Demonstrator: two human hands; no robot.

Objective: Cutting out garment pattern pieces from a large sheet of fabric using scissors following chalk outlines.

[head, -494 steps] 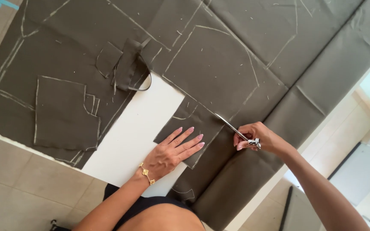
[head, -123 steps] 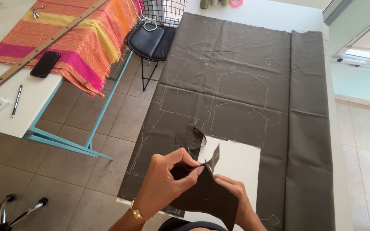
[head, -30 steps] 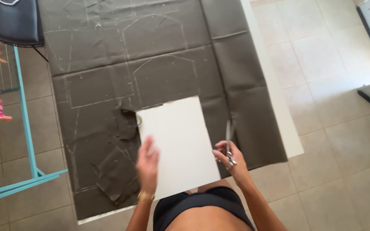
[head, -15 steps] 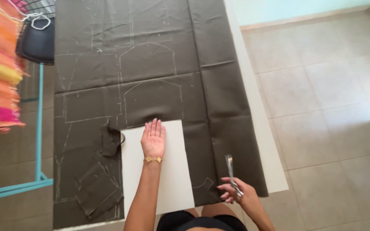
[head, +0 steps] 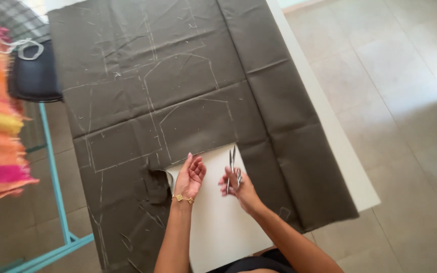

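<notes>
Right hand (head: 243, 188) is closed around the scissors (head: 232, 166), blades pointing away toward the cut edge of the dark fabric (head: 193, 121) just beyond. Left hand (head: 192, 176) rests half-open, empty, on the bare white surface (head: 218, 227), beside that edge.

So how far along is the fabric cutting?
Done: a cut-out gap shows bare white table. In hand: the right hand holds scissors at the dark fabric edge, left hand beside. Left: several chalk-outlined pieces remain uncut.
</notes>
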